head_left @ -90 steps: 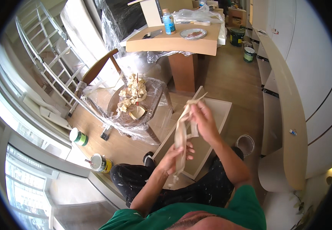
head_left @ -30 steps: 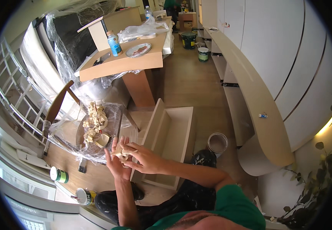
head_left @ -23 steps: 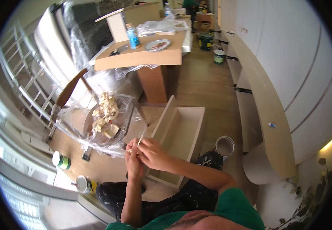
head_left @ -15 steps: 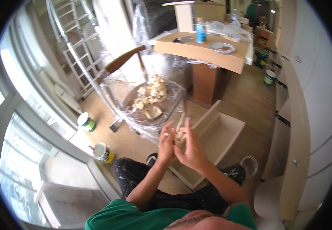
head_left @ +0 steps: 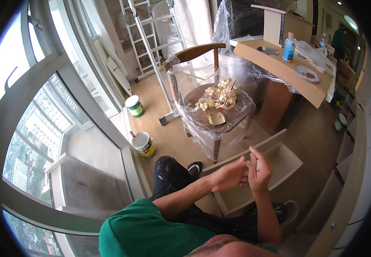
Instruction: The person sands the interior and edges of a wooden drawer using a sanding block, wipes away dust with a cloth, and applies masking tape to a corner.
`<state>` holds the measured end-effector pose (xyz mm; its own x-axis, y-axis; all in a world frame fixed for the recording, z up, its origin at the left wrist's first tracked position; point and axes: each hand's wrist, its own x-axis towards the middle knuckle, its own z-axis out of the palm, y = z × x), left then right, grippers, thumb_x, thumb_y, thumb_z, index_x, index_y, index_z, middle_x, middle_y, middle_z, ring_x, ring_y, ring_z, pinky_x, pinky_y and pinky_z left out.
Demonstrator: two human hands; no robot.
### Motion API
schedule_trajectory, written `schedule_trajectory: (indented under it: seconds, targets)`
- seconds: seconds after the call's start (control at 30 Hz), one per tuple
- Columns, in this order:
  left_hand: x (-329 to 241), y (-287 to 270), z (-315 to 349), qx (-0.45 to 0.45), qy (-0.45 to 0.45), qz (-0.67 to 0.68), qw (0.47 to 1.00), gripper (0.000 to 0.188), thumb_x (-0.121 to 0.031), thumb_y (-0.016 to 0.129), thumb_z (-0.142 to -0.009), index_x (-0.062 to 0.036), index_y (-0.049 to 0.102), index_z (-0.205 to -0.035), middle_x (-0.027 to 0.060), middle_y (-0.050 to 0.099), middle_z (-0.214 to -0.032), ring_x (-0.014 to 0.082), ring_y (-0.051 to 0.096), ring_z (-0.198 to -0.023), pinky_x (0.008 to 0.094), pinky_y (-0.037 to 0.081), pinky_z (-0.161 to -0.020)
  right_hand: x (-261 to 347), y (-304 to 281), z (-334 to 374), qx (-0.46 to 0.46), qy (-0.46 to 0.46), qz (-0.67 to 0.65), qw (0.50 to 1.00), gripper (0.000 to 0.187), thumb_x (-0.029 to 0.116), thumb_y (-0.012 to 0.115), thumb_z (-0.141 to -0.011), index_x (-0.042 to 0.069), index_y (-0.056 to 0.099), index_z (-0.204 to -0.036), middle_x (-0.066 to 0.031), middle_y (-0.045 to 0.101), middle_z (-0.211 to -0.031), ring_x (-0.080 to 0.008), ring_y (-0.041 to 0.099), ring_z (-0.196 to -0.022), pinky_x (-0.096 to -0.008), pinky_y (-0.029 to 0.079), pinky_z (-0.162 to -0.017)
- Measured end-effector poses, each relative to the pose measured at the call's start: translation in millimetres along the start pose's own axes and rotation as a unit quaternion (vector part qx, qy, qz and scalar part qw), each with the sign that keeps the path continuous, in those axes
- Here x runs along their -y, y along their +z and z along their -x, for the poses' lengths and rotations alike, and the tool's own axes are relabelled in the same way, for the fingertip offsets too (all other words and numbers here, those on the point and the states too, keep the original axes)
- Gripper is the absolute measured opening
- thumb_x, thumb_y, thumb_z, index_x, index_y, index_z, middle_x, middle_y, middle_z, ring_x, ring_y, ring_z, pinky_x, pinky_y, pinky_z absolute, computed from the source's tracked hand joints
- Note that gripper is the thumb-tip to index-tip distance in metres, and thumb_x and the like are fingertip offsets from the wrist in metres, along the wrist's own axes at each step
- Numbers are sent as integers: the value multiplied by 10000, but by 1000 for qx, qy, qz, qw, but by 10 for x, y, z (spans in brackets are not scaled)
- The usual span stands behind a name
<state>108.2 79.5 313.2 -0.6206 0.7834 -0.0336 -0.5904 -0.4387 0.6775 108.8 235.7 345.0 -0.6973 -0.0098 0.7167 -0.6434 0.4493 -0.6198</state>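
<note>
My left hand [head_left: 229, 174] and my right hand [head_left: 260, 171] meet in front of me, above a pale open drawer [head_left: 290, 160] on the floor. Between the right thumb and fingers shows a small pale crumpled piece [head_left: 257, 164]; its kind is unclear. The left fingers curl closed against the right hand, and what they grip is hidden. Beyond my hands stands a wooden chair [head_left: 200, 52] wrapped in clear plastic. On its seat lies a heap of crumpled cream-coloured scraps [head_left: 219, 95], with a thin reddish stick standing among them.
Paint cans [head_left: 143, 144] stand left near the window frame; another can [head_left: 134, 106] is farther back, beside a metal ladder [head_left: 149, 43]. At right, a cardboard-covered table [head_left: 275, 55] bears a blue bottle [head_left: 288, 48] and a plate [head_left: 307, 74]. A clear round container [head_left: 291, 211] sits near my right knee.
The view has turned left, so the scene sits farther right. My left hand has tipped sideways across to the right hand. The pale stick seen between my hands no longer shows.
</note>
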Motion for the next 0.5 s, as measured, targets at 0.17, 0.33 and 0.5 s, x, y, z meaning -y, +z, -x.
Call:
schedule_trajectory:
  seconds: [0.17, 0.33, 0.5]
  targets:
    - [205, 58, 82, 5, 97, -25, 995, 788, -573, 513, -1037, -105, 239, -1608, 83, 425, -1530, 220, 429, -1414, 415, 300, -1207, 95, -37, 41, 61, 86, -79, 991, 351, 259, 622, -1011, -12, 674, -1227, -142, 671, -929, -277, 654, -801, -362, 525, -762]
    - [60, -104, 44, -69, 182, -182, 964, 446, -397, 559, -1078, -65, 491, -1368, 20, 592, -1217, 109, 564, -1119, 303, 472, -984, 101, 167, 146, 188, 26, -112, 975, 735, 565, 553, -990, -30, 555, -1421, -288, 419, -1478, -405, 486, -1311, -482, 403, -1077]
    - [-38, -191, 368, -155, 210, -326, 909, 342, -288, 497, -1114, -14, 546, -1313, 26, 639, -1134, 96, 589, -1054, 297, 487, -948, 106, 166, 83, 246, 71, -182, 950, 739, 511, 622, -985, 25, 473, -1521, -305, 137, -1679, -459, 212, -1547, -515, 272, -1212]
